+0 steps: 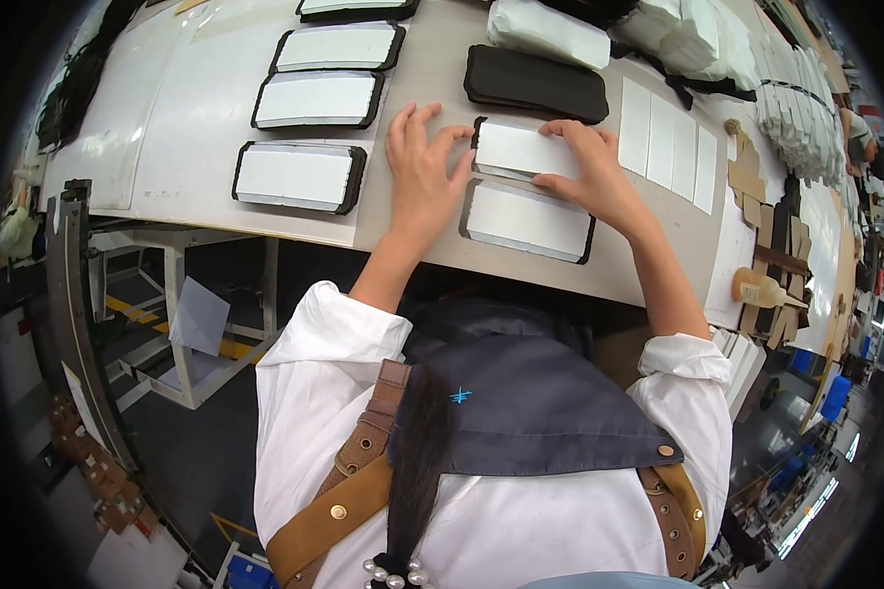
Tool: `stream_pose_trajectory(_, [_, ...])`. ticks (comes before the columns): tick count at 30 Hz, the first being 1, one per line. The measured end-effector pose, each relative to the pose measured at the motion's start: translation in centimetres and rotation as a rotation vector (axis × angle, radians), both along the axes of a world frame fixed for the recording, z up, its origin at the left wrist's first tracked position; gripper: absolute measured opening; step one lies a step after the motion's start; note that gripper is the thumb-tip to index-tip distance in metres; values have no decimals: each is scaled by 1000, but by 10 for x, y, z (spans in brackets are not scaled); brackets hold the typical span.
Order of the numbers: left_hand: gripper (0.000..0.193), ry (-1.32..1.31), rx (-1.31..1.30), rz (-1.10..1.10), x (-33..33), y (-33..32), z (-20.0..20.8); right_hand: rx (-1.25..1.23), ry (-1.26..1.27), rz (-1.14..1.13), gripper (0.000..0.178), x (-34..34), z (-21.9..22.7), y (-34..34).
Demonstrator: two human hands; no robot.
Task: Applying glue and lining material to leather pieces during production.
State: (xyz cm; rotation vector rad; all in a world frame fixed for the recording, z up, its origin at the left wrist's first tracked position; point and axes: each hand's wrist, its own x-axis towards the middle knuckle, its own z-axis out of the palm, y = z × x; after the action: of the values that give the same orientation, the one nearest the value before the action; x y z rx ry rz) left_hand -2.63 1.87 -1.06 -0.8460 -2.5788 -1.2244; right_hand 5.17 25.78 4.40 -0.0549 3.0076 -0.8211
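Both my hands rest on a white card (521, 149) lying on a black fabric piece at the middle of the grey table (432, 69). My left hand (420, 175) lies flat with spread fingers, its fingertips touching the card's left edge. My right hand (589, 169) presses fingers on the card's right end. Just in front of it, near the table's front edge, lies another black-edged piece with a white card (526, 221). A stack of black fabric pieces (535, 83) sits just beyond the hands.
Several finished black-edged white pieces (295, 177) lie in a column on a white sheet at the left. Loose white cards (666, 137) lie at the right, beside brown cardboard shapes (751, 182) and a small bottle (761, 290). White bundles (550, 31) stand at the back.
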Motion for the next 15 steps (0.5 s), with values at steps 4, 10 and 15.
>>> stream_pose_trajectory(4, [25,10,0,0,-2,0,-1,21,0,14,59,-1,-1,2])
stream_pose_trajectory(10, [26,-1,23,-3,-4,1,-4,18,-30,0,59,-1,2,1])
stream_pose_trajectory(15, [24,7,7,-11,-3,1,-2,20,-51,-11,59,-2,3,0])
